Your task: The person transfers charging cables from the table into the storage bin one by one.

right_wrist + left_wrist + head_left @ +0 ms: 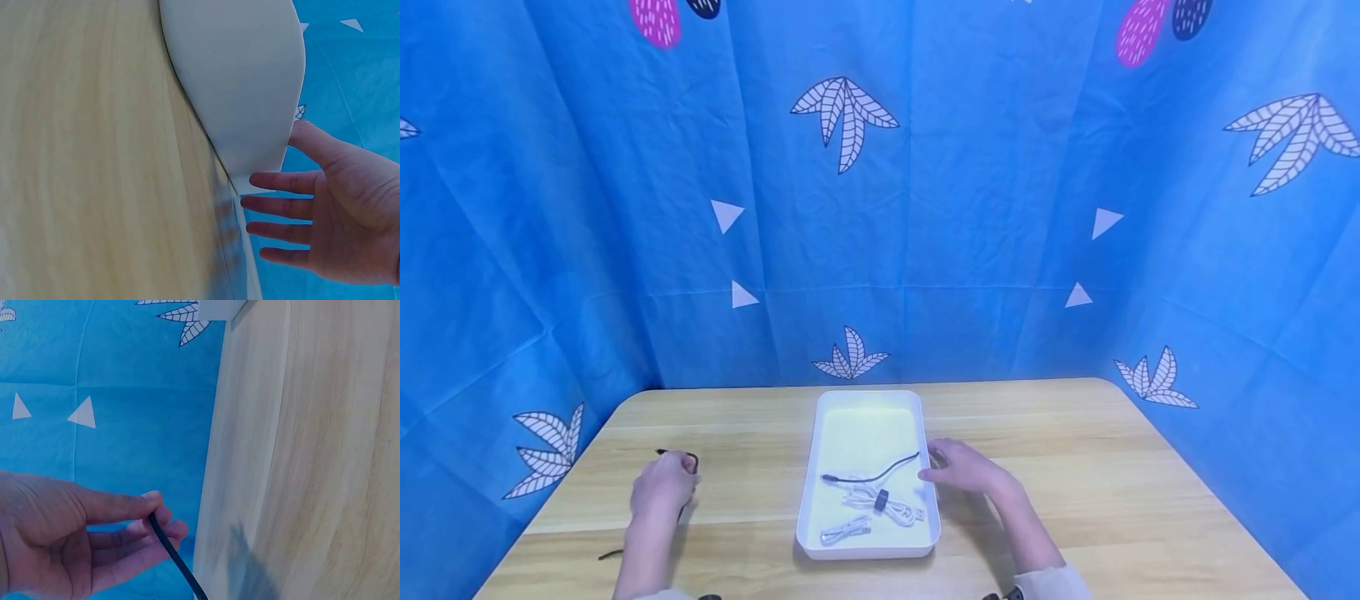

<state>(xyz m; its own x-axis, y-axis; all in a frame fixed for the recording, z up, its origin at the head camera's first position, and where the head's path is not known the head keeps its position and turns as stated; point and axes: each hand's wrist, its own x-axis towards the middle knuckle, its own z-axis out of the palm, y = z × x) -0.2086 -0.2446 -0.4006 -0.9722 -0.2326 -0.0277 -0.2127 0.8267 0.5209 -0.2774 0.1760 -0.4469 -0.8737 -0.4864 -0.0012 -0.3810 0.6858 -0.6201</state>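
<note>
My left hand (662, 483) is over the left part of the table and pinches a black cable (178, 559) between thumb and fingertips. One plug end of it pokes out beyond the hand in the head view; another dark end shows beside the wrist. At the right side of a white tray (865, 552), my right hand (964, 468) has its thumb at the rim and its fingers extended along the outer wall. Inside the tray lie a thin black cable (868, 478), a white cable (898, 509) tied with a dark strap, and a smaller white bundled cable (846, 530).
The tray stands mid-table on a light wooden table (1120, 492). A blue curtain (970, 208) printed with leaves and triangles hangs behind the table and along both sides.
</note>
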